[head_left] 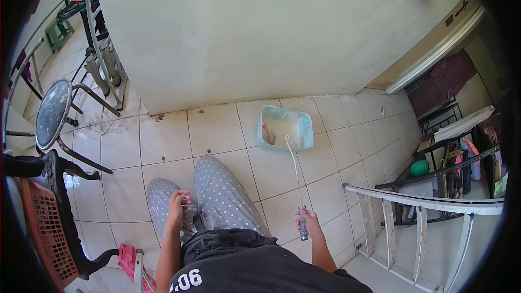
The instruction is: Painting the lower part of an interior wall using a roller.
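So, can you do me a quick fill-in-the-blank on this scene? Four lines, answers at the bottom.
1. The right hand grips the long tool by its ____.
2. The tool's other end is at the tub, which is light ____ in colour.
3. The left hand is over the grey trousers, which are patterned with white ____.
4. The ladder stands on the ____ side of the picture.

Missing words: handle; blue; dots; right
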Demonstrator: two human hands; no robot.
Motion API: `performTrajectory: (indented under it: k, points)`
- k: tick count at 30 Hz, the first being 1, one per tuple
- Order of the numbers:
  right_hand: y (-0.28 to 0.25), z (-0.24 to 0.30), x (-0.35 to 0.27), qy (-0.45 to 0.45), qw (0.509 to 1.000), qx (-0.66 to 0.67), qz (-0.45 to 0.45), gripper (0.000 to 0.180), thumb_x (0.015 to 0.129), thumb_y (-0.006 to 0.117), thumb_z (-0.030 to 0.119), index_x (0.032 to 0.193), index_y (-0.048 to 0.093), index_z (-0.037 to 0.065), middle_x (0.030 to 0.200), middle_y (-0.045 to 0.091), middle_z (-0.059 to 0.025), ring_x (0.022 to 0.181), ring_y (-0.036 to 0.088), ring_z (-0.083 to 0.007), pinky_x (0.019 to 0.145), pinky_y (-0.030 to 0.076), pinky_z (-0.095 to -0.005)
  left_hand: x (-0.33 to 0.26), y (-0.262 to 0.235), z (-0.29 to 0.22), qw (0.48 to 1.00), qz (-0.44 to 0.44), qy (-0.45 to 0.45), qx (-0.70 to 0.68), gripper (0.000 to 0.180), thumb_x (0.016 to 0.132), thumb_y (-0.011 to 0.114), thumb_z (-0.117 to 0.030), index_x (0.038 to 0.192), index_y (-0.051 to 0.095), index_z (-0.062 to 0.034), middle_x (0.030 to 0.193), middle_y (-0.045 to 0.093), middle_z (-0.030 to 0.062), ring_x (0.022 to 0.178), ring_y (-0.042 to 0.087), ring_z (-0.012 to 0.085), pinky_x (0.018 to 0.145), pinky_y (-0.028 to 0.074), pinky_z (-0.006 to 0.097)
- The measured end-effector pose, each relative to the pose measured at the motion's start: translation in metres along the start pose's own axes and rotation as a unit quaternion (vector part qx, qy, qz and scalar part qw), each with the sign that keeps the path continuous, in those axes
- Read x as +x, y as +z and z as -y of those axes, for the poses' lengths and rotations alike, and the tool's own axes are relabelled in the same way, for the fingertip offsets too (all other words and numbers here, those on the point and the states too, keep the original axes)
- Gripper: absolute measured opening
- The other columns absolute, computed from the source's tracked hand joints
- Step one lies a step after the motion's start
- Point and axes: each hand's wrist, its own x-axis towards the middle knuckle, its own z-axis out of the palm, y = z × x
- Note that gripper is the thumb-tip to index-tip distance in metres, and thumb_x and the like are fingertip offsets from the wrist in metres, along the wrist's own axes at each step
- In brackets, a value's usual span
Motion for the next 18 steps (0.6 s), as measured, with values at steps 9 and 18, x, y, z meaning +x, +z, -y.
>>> performTrajectory:
  k: [9,18]
  points:
    - [-0.023,-0.078,0.017,0.036,0.994,0.097,-0.028,0.036,0.094,0.044,0.04,0.09,0.05,0.006,0.059,0.05,-0.0031,0.04,0.046,-0.0149,0.037,0.039,-0.0295,0.002,-0.01,0.011,1.0,0.004,0.003,-0.026,0.019,0.084,0.046,-0.019,0.098,0.056,-0.0115,0.081,0.059,-0.0014,0.071,0.056,0.011,0.066,0.041,0.023]
    - [0.006,-0.119,0.029,-0.006,0.978,0.207,-0.033,0.053,0.09,0.044,0.053,0.069,0.051,0.005,0.05,0.049,-0.0071,0.036,0.05,-0.0208,0.034,0.04,-0.0321,-0.004,-0.002,0.003,1.0,-0.003,0.012,0.02,0.02,0.084,0.046,-0.022,0.097,0.057,-0.0111,0.083,0.06,0.0003,0.073,0.056,0.0122,0.068,0.04,0.026]
